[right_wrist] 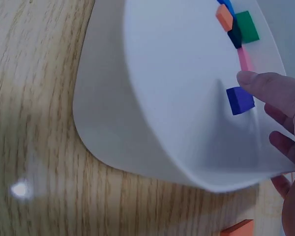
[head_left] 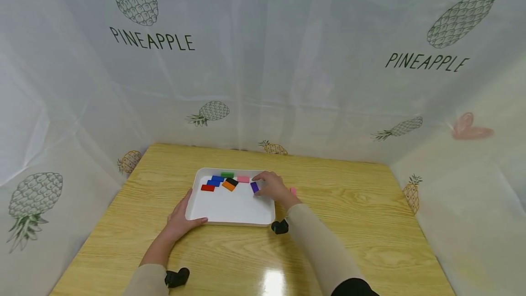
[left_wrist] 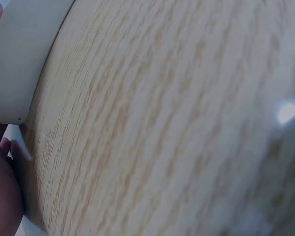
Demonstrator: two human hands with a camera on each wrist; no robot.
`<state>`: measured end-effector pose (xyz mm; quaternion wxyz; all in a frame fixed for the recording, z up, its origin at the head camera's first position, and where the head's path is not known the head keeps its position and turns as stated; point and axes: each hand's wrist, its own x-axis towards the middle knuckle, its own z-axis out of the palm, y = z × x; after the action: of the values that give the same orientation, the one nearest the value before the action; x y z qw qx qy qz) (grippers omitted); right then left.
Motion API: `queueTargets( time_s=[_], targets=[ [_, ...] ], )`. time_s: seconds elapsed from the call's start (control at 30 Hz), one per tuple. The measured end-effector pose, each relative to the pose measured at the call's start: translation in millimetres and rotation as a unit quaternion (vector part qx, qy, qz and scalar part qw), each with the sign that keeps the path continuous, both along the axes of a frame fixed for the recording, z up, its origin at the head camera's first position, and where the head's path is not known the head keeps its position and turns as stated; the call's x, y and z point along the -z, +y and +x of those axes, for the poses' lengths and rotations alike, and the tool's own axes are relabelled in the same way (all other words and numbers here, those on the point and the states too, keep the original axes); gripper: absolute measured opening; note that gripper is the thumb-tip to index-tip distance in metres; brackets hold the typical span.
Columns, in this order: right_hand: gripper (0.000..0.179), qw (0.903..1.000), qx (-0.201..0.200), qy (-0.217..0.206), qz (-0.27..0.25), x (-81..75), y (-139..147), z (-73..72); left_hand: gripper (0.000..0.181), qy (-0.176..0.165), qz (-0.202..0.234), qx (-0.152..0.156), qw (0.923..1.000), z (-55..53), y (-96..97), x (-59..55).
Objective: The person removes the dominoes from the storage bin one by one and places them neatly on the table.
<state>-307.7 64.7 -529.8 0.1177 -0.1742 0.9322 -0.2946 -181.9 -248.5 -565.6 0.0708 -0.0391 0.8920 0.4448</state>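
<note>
A white tray (head_left: pixel 238 211) holds several coloured blocks. My left hand (head_left: pixel 181 219) grips its near left corner, thumb on the front rim and fingers along the left side. Just part of that hand (left_wrist: pixel 2 191) shows in the left wrist view, beside the tray's wall. Over the tray's right part, my right hand (head_left: pixel 272 187) has thumb and fingers spread about a purple block (head_left: pixel 255 187). In the right wrist view, the thumb tip overlaps one end of the purple block (right_wrist: pixel 241 101), while the other fingers stand apart from it.
Inside the tray's far half lie a red block (head_left: pixel 207 187), two blue blocks (head_left: pixel 215 179), a green block (head_left: pixel 227 175), a black block (head_left: pixel 232 181), an orange block (head_left: pixel 228 186) and a pink block (head_left: pixel 243 179). Another pink block (head_left: pixel 293 191) lies right of the tray on the wooden table (head_left: pixel 349 223).
</note>
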Motion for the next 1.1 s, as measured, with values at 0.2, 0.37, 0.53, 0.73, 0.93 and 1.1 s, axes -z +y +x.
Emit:
queueTargets(
  time_s=[0.2, 0.37, 0.53, 0.73, 0.93, 1.1],
  targets=[
    [0.044, 0.9990, 0.002, 0.027, 0.035, 8.3, -5.3, -2.7, 0.119, 0.003, -0.001, -0.001, 1.0000, -0.8, 0.3, 0.8],
    [0.047, 0.9970, 0.003, 0.045, 0.063, 11.4, -8.1, -1.4, 0.119, 0.004, -0.002, 0.000, 1.0000, -1.4, 0.2, 1.5],
    [0.048, 0.9945, 0.000, 0.057, 0.087, 12.9, -9.4, -0.8, 0.119, -0.002, -0.001, -0.001, 1.0000, -1.4, -0.1, 2.4],
    [0.046, 0.9954, 0.003, 0.054, 0.079, 14.7, -8.0, -0.6, 0.119, -0.002, -0.002, -0.002, 1.0000, -0.7, 1.3, 2.5],
    [0.046, 0.9978, 0.007, 0.047, 0.046, 13.9, -4.2, 0.7, 0.118, -0.002, -0.002, 0.000, 1.0000, 0.2, 2.3, 1.9],
    [0.046, 0.9994, 0.009, 0.031, 0.013, 9.3, 1.2, 2.5, 0.118, -0.001, -0.006, 0.002, 1.0000, 0.3, 1.9, 1.3]
  ],
)
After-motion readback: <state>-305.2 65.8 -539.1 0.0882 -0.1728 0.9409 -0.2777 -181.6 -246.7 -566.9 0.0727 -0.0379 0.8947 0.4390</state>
